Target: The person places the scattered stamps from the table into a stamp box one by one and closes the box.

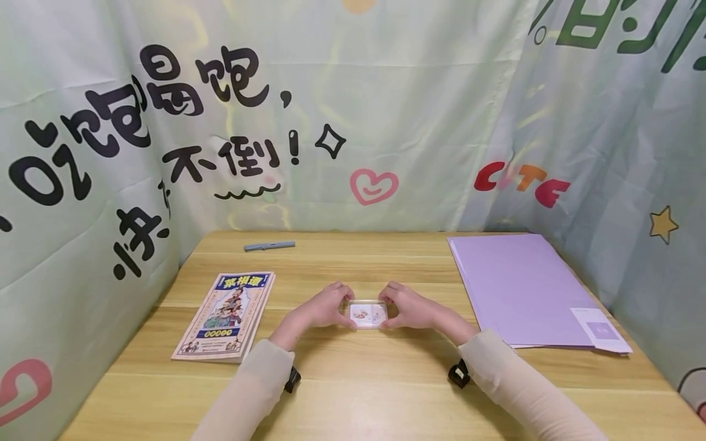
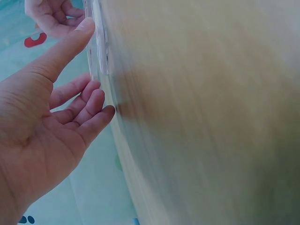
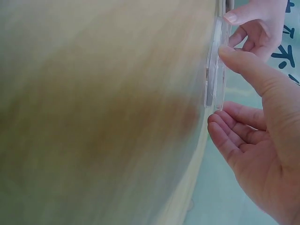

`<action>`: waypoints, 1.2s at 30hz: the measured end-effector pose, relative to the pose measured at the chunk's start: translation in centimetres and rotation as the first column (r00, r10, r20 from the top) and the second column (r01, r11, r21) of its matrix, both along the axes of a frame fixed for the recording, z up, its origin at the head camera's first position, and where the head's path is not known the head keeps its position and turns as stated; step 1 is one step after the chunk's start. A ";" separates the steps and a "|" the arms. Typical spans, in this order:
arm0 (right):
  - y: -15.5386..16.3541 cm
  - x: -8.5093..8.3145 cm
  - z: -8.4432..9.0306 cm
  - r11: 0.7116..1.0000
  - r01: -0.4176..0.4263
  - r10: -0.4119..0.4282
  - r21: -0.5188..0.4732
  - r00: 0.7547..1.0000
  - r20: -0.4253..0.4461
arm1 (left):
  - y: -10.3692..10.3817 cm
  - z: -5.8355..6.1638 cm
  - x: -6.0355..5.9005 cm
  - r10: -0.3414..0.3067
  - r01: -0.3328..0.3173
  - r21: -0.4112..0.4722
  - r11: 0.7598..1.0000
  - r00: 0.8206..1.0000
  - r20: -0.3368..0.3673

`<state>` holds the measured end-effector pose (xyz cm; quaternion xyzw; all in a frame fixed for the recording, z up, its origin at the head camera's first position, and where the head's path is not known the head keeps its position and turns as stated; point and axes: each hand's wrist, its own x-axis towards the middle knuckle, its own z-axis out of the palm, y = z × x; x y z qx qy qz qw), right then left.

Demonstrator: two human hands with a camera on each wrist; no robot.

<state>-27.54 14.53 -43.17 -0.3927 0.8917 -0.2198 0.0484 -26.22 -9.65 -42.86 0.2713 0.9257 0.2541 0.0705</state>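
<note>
A small clear plastic case [image 1: 368, 314] with a picture card inside lies flat on the wooden table [image 1: 358, 392]. My left hand [image 1: 325, 309] holds its left end, thumb at the near edge and fingers at the far edge. My right hand [image 1: 408, 309] holds the right end the same way. In the left wrist view the left thumb [image 2: 77, 40] touches the case's rim [image 2: 97, 42], the fingers curl just past it, and the table is blurred. In the right wrist view the right thumb [image 3: 234, 56] rests on the case [image 3: 216, 79].
A colourful paperback book [image 1: 226, 315] lies left of my hands. A grey pen [image 1: 269, 245] sits near the back edge. A purple folder [image 1: 518, 288] with a white slip [image 1: 601, 331] on it covers the right side. Printed cloth walls close in the table.
</note>
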 end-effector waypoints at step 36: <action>0.2 -0.2 -0.2 1.000 0.012 -0.012 0.012 0.999 0.037 | 0.2 -0.4 -0.1 -0.002 0.003 -0.030 1.000 1.000 0.010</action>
